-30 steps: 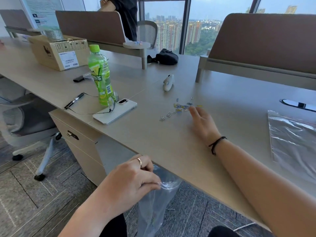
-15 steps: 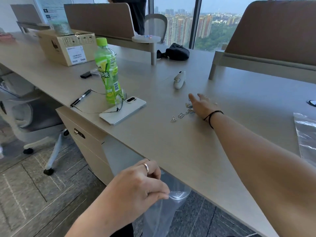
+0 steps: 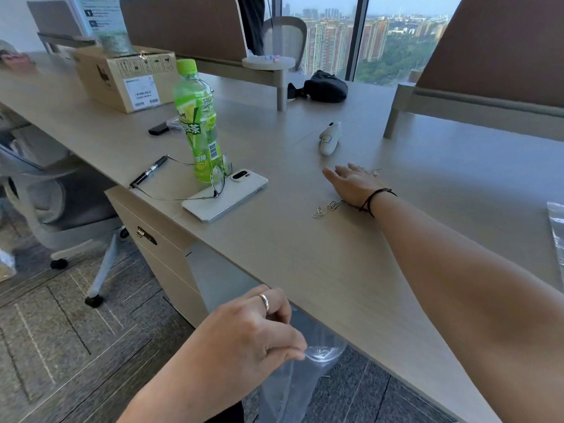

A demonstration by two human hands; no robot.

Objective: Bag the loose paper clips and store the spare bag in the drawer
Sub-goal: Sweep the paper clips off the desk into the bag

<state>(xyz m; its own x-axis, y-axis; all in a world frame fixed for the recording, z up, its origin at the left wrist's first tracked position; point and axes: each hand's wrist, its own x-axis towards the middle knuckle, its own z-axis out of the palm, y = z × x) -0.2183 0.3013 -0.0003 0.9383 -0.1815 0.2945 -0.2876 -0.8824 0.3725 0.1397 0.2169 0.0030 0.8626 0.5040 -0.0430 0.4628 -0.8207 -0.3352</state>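
Hands at work on two levels: the right hand (image 3: 354, 183), right of frame centre, lies flat and open, palm down on the desk (image 3: 274, 257), apparently covering most of the paper clips (image 3: 328, 207); three or so show at its wrist edge, one more past the fingers. The left hand (image 3: 253, 334), at lower centre, pinches the mouth of a clear bag (image 3: 305, 377) hanging just below the desk's near edge. The visible clips lie flat in a short row running lower left to upper right, their long axes roughly along that line. Likely risks: a sweep toward the edge could scatter clips past the narrow, only partly opened mouth onto the floor, or leave strays behind. A spare bag (image 3: 557, 236) lies flat at the right edge of frame; the drawer (image 3: 152, 230), left of centre, appears shut.
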